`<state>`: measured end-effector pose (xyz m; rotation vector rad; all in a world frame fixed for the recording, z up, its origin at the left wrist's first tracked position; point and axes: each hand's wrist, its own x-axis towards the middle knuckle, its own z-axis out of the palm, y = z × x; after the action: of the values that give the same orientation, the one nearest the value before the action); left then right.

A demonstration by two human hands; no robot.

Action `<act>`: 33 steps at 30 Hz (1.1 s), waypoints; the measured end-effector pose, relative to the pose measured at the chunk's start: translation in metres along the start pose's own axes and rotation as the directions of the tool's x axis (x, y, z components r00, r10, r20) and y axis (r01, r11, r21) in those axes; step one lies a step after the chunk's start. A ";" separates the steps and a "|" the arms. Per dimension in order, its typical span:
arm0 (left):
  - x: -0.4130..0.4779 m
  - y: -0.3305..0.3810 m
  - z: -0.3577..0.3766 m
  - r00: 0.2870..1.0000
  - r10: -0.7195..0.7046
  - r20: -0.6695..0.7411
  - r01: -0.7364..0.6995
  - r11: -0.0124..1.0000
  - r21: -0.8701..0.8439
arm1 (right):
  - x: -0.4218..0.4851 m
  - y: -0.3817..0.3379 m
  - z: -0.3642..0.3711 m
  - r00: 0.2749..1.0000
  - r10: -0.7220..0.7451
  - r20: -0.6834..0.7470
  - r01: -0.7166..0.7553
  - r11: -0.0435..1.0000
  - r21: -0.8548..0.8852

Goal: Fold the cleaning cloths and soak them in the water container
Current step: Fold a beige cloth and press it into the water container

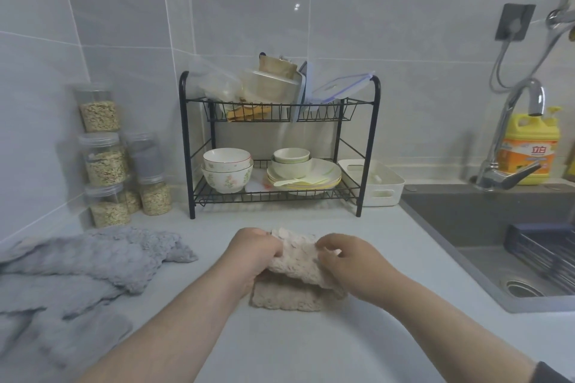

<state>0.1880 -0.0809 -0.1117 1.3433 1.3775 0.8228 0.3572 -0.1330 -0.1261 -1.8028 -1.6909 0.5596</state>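
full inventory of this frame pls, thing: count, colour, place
fluffy beige cleaning cloth: 1, beige, counter centre, partly folded
fluffy grey cleaning cloths: heap, count unclear, grey, counter left
black wire dish rack: 1, black, against wall
ceramic bowls: several, white, rack lower shelf
plates with spoon: stack, pale yellow, lower shelf
food containers and lids: several, clear, top shelf
clear oat jars: about six, stacked, left corner
white plastic tub: 1, right of rack
yellow detergent bottle: 1, behind tap
chrome tap: 1, over sink
grey sink: 1, right
left hand: gripping beige cloth
right hand: gripping beige cloth
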 end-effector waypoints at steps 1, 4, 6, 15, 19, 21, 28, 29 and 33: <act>-0.001 -0.003 -0.002 1.000 -0.010 0.006 0.009 1.000 0.025 | 0.001 0.002 0.005 1.000 -0.013 0.012 0.013 0.999 -0.030; -0.001 -0.007 -0.004 0.996 -0.009 0.083 0.011 1.000 -0.019 | 0.003 0.010 0.015 0.996 -0.086 0.016 0.087 0.981 -0.174; 0.004 -0.010 -0.003 0.994 -0.013 0.112 0.023 0.996 -0.083 | 0.003 0.012 0.020 0.990 -0.134 0.054 0.143 0.949 -0.282; 0.024 -0.030 -0.003 0.970 0.204 0.135 -0.234 0.935 0.266 | -0.001 0.018 0.032 0.974 -0.207 0.094 0.225 0.816 -0.533; 0.020 -0.033 0.000 0.945 0.296 0.137 -0.311 0.686 0.658 | 0.004 0.028 0.037 0.969 -0.223 0.106 0.244 0.808 -0.536; 0.017 -0.030 -0.003 0.909 0.397 0.124 -0.329 0.502 0.800 | 0.008 0.027 0.030 0.968 -0.245 0.047 0.237 0.844 -0.482; 0.038 -0.035 -0.015 0.803 0.300 0.516 -0.596 0.366 0.715 | 0.019 0.024 0.018 0.968 -0.189 0.167 0.239 0.898 -0.370; 0.041 -0.039 -0.018 0.810 0.264 0.524 -0.586 0.345 0.733 | 0.019 0.026 0.020 0.965 -0.171 0.200 0.237 0.894 -0.381; 0.040 -0.043 -0.023 0.838 0.140 0.527 -0.545 0.263 0.796 | 0.021 0.033 0.020 0.958 -0.100 0.267 0.214 0.872 -0.440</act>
<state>0.1582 -0.0447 -0.1536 2.6603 1.2445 -0.1392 0.3705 -0.1102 -0.1610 -1.9488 -2.2708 0.3196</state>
